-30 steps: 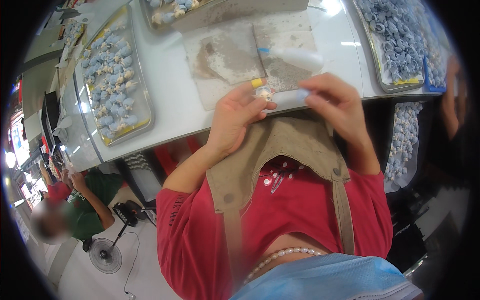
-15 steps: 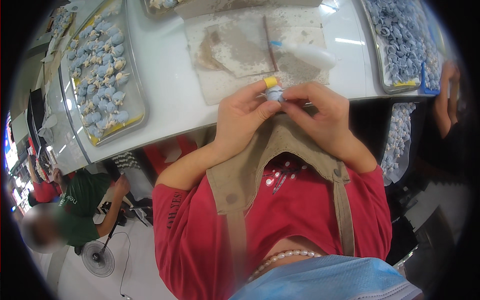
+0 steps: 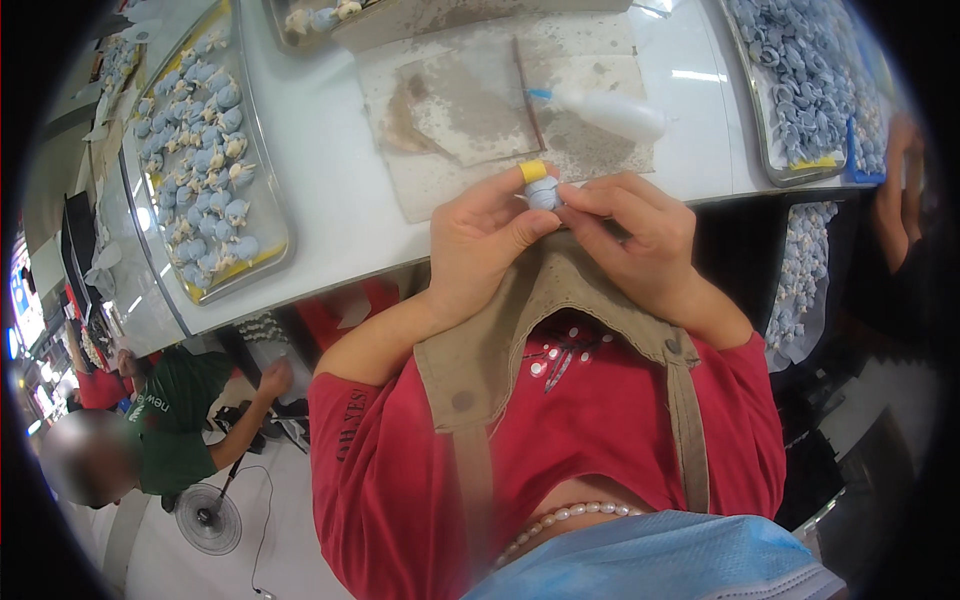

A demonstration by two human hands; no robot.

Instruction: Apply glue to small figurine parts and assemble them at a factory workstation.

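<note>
White worktop [image 3: 330, 190] fills the upper view, stained paper sheet [image 3: 470, 110] at twelve o'clock; both hands meet at its near edge, left hand [image 3: 480, 245] and right hand [image 3: 640, 235] pinched together on a small blue-grey piece [image 3: 545, 193], apparently to steady it; trays of like pieces sit at ten [image 3: 200, 170] and two o'clock [image 3: 800, 80], within reach.
</note>
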